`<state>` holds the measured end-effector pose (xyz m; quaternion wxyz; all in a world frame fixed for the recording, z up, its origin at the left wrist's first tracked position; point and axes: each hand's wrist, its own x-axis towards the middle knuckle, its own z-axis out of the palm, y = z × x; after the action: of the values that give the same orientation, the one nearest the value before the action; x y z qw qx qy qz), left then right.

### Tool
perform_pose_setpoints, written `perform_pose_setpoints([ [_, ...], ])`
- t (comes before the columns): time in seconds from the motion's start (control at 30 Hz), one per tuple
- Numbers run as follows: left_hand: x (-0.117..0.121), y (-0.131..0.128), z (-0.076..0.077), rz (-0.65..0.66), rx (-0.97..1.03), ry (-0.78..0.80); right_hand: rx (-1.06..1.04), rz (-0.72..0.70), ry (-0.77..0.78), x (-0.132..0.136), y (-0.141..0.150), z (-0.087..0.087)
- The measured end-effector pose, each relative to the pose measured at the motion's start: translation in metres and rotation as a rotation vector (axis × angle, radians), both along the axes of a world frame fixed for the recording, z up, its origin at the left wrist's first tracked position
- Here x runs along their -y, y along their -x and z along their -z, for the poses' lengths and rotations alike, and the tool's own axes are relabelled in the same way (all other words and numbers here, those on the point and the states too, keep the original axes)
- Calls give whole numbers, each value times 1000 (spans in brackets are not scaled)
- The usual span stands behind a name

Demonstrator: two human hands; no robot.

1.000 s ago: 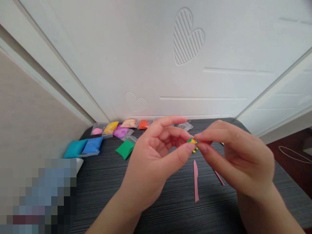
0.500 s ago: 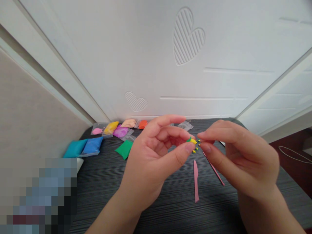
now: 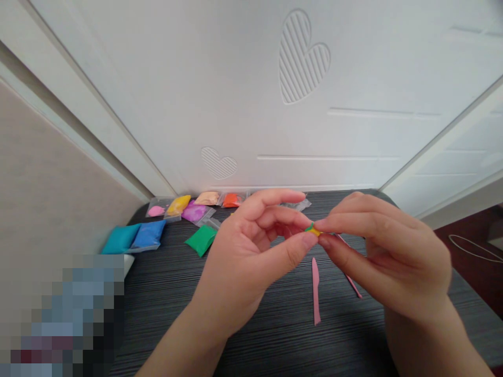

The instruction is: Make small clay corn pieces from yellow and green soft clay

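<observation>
Between the fingertips of my two hands is a small piece of yellow and green modelling clay. My left hand pinches it with thumb and index finger, its other fingers loosely curled. From the other side, my right hand closes thumb and fingers on the yellow end. Fingers cover part of the clay. Below, on the dark table, lies a pink plastic clay knife. A thin pink stick tool lies partly behind my right hand.
Bags of coloured clay lie at the back left of the dark table: green, blue, teal, purple, yellow and orange among them. A white panel with hearts rises behind.
My right hand has moved left, and its fingertips now meet the clay in my left hand. The little yellow-green bits seen between the hands before are now hidden.
</observation>
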<state>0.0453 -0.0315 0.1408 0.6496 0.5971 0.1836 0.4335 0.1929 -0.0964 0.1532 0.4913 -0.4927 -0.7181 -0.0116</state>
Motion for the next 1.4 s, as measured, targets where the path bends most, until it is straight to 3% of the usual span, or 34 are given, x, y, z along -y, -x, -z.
perform_pose_setpoints([
  [0.37, -2, 3, -4, -102, -9, -84, -120, 10, -9, -1, 2, 3],
  [0.53, 2, 6, -10, -173, -126, -255, -161, -6, 1, -2, 3, 3],
  [0.87, 3, 3, 1, -395, -142, -644, -202, -34, 74, -1, 4, 2],
  [1.4, 1, 5, 0, -382, -171, -714, -223, -76, 138, 0, 2, 0],
])
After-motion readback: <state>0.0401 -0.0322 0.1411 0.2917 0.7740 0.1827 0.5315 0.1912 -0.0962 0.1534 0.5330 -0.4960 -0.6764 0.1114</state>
